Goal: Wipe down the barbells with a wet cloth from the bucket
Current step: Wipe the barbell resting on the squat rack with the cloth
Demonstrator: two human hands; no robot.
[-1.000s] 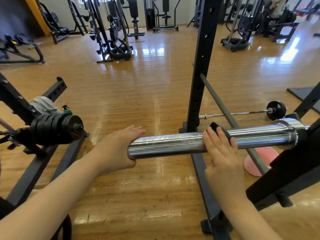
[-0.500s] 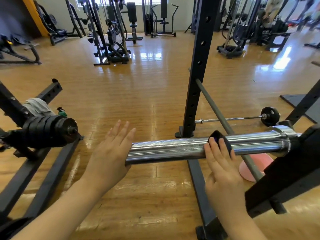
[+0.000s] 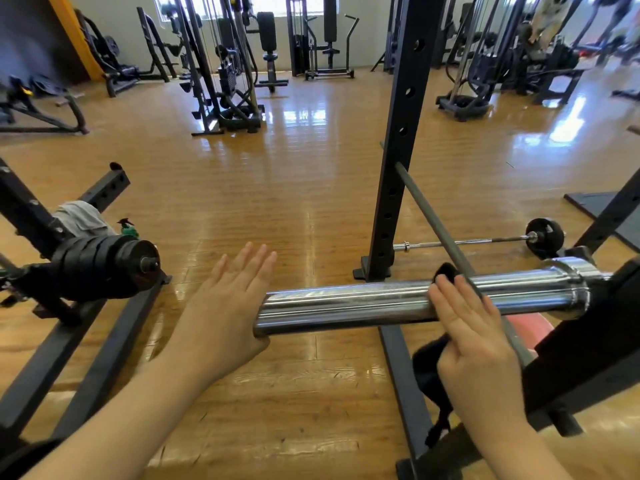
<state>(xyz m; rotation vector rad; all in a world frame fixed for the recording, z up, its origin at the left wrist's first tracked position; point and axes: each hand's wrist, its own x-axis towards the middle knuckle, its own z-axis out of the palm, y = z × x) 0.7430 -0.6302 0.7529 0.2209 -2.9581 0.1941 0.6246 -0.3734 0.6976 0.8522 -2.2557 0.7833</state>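
Fingers straightened now, my left hand (image 3: 225,306) has come off its wrap and lies flat against the free end of the shiny chrome barbell sleeve (image 3: 398,303) sitting in the black rack. My right hand (image 3: 471,344), fingers straight, presses the dark cloth (image 3: 429,372) against the sleeve, cloth dangling beneath.

This is a gym. Cable machines (image 3: 225,64) and benches (image 3: 268,46) line the far wall on a glossy wood floor (image 3: 277,188); a black rack post (image 3: 398,140) stands close by, with a chrome barbell (image 3: 381,303) and stacked plates (image 3: 100,265).
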